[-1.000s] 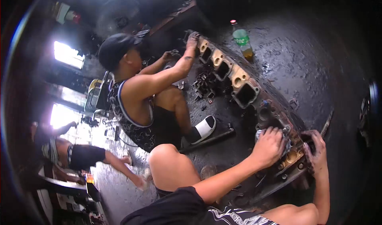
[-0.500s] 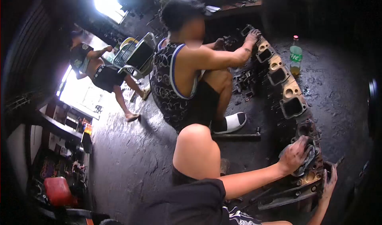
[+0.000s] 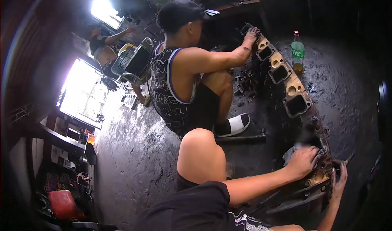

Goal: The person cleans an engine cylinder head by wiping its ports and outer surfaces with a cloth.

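Across the dark floor (image 3: 134, 165): one long metal part (image 3: 293, 91), tan-faced, with square openings. Near end: left hand (image 3: 303, 163), closed over grey cloth (image 3: 289, 154); right hand (image 3: 339, 178), half-curled at the outer edge, grip unclear. Far end: co-worker's hand (image 3: 252, 35). Near the part: upright bottle (image 3: 297, 53), green label, red cap.

The casting (image 3: 301, 88) runs before me, a bottle (image 3: 297, 56) to its right, a co-worker (image 3: 173, 84) left, a chair (image 3: 130, 61) behind them.
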A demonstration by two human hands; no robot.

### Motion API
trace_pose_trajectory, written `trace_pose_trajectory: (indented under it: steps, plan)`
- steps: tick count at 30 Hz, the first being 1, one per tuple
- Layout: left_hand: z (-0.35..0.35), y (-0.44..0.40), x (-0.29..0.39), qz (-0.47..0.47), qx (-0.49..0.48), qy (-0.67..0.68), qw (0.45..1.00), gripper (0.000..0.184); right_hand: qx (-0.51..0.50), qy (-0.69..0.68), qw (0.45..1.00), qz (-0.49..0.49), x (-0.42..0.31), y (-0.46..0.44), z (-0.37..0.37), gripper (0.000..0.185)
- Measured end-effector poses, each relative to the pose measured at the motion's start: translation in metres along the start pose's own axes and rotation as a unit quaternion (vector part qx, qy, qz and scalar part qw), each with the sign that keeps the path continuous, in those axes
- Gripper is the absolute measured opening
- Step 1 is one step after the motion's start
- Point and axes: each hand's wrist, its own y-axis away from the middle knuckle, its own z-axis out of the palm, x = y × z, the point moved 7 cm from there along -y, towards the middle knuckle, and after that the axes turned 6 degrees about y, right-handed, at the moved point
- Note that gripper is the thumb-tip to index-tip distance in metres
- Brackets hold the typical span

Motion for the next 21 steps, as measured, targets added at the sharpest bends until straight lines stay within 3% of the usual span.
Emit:
trace_pose_trajectory:
  steps: [4,6,8,9,10,11,12,13,14,16,18,21]
  plan:
    - [0.000,-0.017,-0.003,-0.022,-0.076,-0.021,0.997,0.028,0.071,0.031,0.997,-0.009,0.025,0.007,0.007,0.041]
    - [-0.001,-0.006,-0.005,-0.015,-0.042,-0.011,0.999,0.019,0.031,0.033,0.998,0.053,0.029,0.000,0.011,0.042]
    - [-0.006,0.001,0.016,0.049,-0.013,-0.087,0.995,0.006,0.033,0.019,0.997,0.072,-0.043,-0.005,-0.011,0.040]
    - [-0.007,0.001,0.023,0.081,-0.012,-0.104,0.991,0.004,0.107,0.059,0.992,0.013,-0.049,0.001,-0.016,0.039]
    - [-0.008,0.000,0.027,0.090,-0.017,-0.117,0.989,0.009,0.076,0.065,0.995,0.026,-0.059,-0.002,-0.020,0.040]
    - [-0.012,-0.001,0.033,0.105,-0.037,-0.123,0.986,0.016,0.130,0.100,0.986,0.000,-0.055,0.006,-0.017,0.042]
    - [-0.019,-0.001,0.036,0.109,-0.033,-0.130,0.985,0.020,0.108,0.058,0.992,-0.002,-0.054,0.001,-0.014,0.044]
    - [-0.017,-0.001,0.027,0.117,-0.035,-0.140,0.983,0.028,0.095,0.063,0.993,0.038,-0.042,0.002,-0.004,0.046]
    - [-0.012,-0.006,0.018,0.090,-0.038,-0.106,0.990,0.022,0.053,0.029,0.997,0.054,-0.045,-0.004,-0.005,0.047]
    - [-0.007,-0.025,0.005,-0.092,-0.197,-0.038,0.975,0.025,0.084,0.059,0.994,0.024,-0.056,-0.004,-0.012,0.047]
    - [-0.004,-0.031,0.007,-0.097,-0.235,-0.006,0.967,0.032,0.093,0.053,0.994,0.032,-0.048,0.002,-0.008,0.047]
    - [0.002,-0.031,0.002,-0.043,-0.191,-0.035,0.980,0.033,0.074,0.037,0.996,0.023,-0.051,-0.005,-0.010,0.046]
